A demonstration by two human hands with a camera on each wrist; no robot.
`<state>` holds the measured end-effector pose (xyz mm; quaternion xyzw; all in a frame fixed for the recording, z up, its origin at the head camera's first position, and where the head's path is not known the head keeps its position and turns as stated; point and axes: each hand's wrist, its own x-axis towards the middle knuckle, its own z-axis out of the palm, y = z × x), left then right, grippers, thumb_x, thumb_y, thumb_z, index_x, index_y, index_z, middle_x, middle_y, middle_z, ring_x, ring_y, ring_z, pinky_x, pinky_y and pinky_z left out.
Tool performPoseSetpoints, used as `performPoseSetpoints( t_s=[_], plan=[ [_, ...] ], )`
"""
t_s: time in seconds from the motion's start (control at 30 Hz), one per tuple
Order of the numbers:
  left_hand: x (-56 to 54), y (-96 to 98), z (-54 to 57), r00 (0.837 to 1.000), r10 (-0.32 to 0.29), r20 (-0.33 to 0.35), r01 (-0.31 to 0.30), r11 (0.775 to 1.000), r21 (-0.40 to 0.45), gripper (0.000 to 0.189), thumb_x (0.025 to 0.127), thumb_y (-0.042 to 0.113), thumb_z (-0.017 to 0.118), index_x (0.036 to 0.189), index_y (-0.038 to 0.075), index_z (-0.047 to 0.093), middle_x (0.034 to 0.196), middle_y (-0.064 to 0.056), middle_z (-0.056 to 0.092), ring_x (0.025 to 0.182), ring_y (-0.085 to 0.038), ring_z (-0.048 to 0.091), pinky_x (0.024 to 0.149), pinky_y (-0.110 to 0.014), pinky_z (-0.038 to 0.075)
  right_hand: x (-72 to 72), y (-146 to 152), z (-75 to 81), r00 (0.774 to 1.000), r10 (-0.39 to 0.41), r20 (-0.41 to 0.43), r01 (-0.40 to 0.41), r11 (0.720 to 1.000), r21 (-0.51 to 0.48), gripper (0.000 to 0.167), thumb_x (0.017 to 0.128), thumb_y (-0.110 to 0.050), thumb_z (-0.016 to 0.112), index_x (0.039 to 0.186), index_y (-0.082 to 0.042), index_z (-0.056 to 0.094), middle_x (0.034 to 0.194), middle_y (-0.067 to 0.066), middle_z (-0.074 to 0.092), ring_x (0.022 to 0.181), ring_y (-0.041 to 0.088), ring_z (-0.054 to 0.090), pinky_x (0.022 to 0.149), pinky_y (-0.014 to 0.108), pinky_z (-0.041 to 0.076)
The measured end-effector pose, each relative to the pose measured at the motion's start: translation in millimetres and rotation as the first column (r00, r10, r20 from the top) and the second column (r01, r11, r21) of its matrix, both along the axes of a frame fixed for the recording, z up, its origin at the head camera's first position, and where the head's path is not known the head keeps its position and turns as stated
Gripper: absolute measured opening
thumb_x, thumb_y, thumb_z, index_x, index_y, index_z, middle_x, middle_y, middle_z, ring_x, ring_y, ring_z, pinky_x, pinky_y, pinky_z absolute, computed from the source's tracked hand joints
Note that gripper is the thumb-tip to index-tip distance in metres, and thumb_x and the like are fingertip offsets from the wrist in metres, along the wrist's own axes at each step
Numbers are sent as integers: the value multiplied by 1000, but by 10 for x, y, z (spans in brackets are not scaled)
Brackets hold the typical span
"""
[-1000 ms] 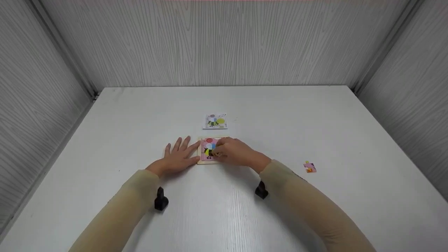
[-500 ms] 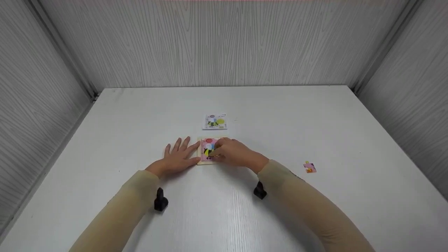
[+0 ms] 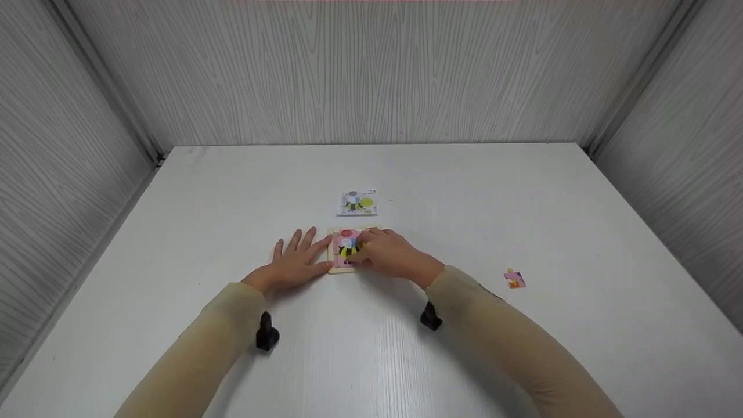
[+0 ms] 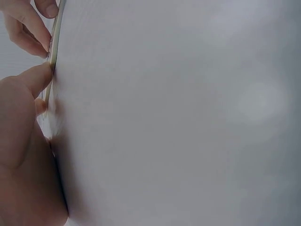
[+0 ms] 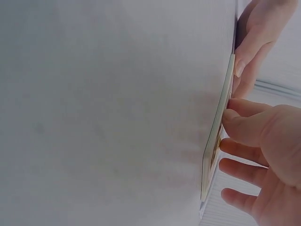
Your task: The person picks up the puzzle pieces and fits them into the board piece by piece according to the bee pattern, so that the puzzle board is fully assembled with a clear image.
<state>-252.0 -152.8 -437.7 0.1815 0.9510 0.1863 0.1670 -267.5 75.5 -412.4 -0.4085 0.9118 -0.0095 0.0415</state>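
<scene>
A wooden jigsaw puzzle (image 3: pixel 342 261) with a bee picture on pink lies flat at the middle of the table. My left hand (image 3: pixel 296 264) rests palm down, fingers spread, with thumb and index finger at the puzzle's left edge. My right hand (image 3: pixel 392 252) is over the puzzle's right half, thumb and index fingertip close together on a puzzle piece at the bee's striped body. Most of that piece is hidden under the fingers. In the right wrist view the other fingers of the right hand (image 5: pixel 277 146) are spread beside the board's edge (image 5: pixel 218 122).
A card (image 3: pixel 357 203) with the same bee picture lies just behind the puzzle. One loose pink puzzle piece (image 3: pixel 515 278) with an orange part lies to the right on the white table (image 3: pixel 360 348). Grey wood-grain panels (image 3: pixel 371 69) stand at the back and both sides.
My right thumb and fingers have shifted slightly over the board, and more of the bee's black and yellow stripes shows. The left hand has stayed put.
</scene>
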Motion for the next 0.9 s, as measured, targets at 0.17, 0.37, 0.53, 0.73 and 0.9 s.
performPoseSetpoints(
  t_s=[0.17, 0.37, 0.53, 0.73, 0.9],
  plan=[
    [1, 5, -3, 1000, 1, -2, -1, 1000, -1, 70, 94, 58, 33, 151, 24, 12, 155, -12, -8, 138, -35, -16, 102, -59, -13, -15, 37, 0, 998, -10, 59, 17, 994, -108, 32, 88, -28, 63, 120, -22, 65, 123, 4, 58, 116, 20, 48, 98, 42, 38],
    [-4, 1, -6, 1000, 3, -6, -3, 1000, -13, 70, 94, 59, 32, 151, 24, 11, 155, -12, -9, 138, -35, -16, 102, -59, -13, -9, 88, 17, 995, 8, 103, 8, 987, -158, 29, 87, -24, 65, 116, -20, 68, 122, 5, 58, 115, 20, 50, 97, 37, 40],
    [-14, 2, -5, 1000, 4, -6, -4, 1000, -24, 70, 94, 59, 32, 151, 24, 11, 155, -12, -9, 138, -35, -16, 102, -60, -12, 27, 94, 33, 995, 27, 98, -17, 995, -100, 29, 88, -23, 65, 117, -24, 67, 124, 5, 56, 115, 21, 48, 99, 39, 38],
    [-3, 9, 0, 1000, 3, -10, -3, 1000, -31, 69, 95, 56, 34, 151, 23, 12, 155, -14, -8, 138, -36, -15, 102, -60, -11, 57, 78, 46, 991, -19, 135, 23, 999, -30, 30, 90, -22, 61, 120, -26, 65, 128, 6, 53, 119, 22, 45, 101, 43, 34],
    [6, 21, 12, 1000, 2, -10, -2, 1000, -31, 68, 95, 56, 34, 151, 23, 12, 155, -14, -8, 138, -37, -14, 102, -61, -11, 63, 71, 43, 980, -69, 185, 71, 997, -3, 32, 91, -24, 59, 123, -29, 61, 134, 5, 48, 125, 23, 40, 104, 46, 29]
  ],
)
